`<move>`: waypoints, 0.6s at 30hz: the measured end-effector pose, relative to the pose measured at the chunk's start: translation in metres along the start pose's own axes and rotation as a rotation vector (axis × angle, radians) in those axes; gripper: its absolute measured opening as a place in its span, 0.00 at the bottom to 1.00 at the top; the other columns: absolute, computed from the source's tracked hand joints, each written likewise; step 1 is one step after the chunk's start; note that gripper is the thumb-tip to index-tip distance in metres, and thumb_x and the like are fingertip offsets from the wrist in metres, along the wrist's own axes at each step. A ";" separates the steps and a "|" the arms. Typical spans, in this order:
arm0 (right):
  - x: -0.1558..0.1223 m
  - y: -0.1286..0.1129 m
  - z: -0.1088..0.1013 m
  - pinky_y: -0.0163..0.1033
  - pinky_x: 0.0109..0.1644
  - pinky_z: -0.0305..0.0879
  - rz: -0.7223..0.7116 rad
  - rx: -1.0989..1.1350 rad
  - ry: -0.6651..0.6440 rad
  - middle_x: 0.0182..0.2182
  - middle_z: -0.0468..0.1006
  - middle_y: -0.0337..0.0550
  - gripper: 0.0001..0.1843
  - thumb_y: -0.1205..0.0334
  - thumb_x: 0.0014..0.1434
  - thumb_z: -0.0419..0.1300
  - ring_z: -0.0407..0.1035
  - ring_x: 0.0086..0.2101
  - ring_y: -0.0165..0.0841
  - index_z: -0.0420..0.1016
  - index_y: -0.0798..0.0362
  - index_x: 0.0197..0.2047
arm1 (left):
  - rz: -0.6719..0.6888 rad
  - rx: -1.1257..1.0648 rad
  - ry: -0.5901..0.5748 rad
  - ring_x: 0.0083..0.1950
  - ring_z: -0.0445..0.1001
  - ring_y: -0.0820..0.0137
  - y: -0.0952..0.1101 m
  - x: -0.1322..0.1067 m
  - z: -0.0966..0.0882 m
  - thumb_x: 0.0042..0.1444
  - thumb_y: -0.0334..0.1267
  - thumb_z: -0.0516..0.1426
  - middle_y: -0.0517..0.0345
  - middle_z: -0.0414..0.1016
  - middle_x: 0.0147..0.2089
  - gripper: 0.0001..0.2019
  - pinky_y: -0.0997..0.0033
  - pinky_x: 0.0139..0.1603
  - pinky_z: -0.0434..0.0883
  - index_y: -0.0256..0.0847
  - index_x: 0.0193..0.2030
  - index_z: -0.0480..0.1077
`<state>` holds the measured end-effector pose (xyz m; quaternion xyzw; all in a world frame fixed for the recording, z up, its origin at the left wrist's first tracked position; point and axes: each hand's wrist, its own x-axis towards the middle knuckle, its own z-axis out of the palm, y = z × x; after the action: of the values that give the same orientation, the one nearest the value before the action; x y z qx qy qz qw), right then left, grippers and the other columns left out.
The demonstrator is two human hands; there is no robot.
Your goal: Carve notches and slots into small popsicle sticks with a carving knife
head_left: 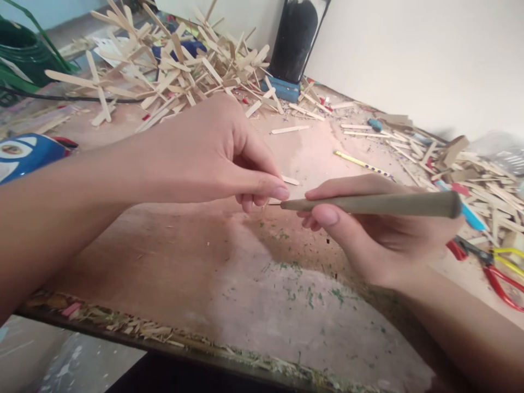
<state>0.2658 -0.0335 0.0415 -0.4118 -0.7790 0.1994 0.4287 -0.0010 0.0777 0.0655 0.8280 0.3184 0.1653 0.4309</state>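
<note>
My right hand grips a long grey-brown tool handle that lies level and points left. Its narrow tip meets a small wooden piece pinched between the thumb and fingers of my left hand. Most of that piece is hidden by my fingers. Both hands hover just above the worn wooden tabletop, close to its middle.
A heap of joined wooden craft sticks fills the back left. Loose sticks and offcuts lie at the right, with red-handled pliers and a yellow pencil. A black cylinder stands at the wall. The table's front edge is near.
</note>
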 end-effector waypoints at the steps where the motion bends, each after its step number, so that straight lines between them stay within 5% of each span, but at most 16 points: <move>1: 0.000 0.001 0.000 0.39 0.30 0.84 -0.007 0.001 -0.008 0.50 0.99 0.42 0.02 0.61 0.81 0.77 0.87 0.29 0.32 0.94 0.45 0.51 | -0.002 -0.002 -0.005 0.28 0.74 0.72 -0.001 0.000 0.000 0.68 0.51 0.71 0.63 0.84 0.26 0.14 0.69 0.34 0.61 0.48 0.34 0.93; 10: 0.007 0.012 -0.003 0.39 0.44 0.93 -0.011 0.046 -0.099 0.52 0.98 0.41 0.03 0.61 0.81 0.77 0.92 0.37 0.35 0.95 0.44 0.51 | -0.014 0.056 0.010 0.29 0.74 0.71 0.004 0.000 0.001 0.67 0.51 0.69 0.61 0.84 0.26 0.17 0.65 0.35 0.60 0.46 0.31 0.91; 18: 0.009 0.015 -0.001 0.35 0.46 0.89 -0.049 -0.007 -0.213 0.51 0.98 0.42 0.05 0.62 0.84 0.74 0.91 0.38 0.31 0.91 0.49 0.50 | -0.004 0.056 0.010 0.32 0.79 0.70 0.002 0.000 0.001 0.69 0.52 0.69 0.60 0.85 0.28 0.17 0.65 0.37 0.61 0.44 0.35 0.93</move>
<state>0.2708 -0.0174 0.0367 -0.3705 -0.8306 0.2288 0.3470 0.0007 0.0767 0.0668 0.8384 0.3264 0.1596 0.4063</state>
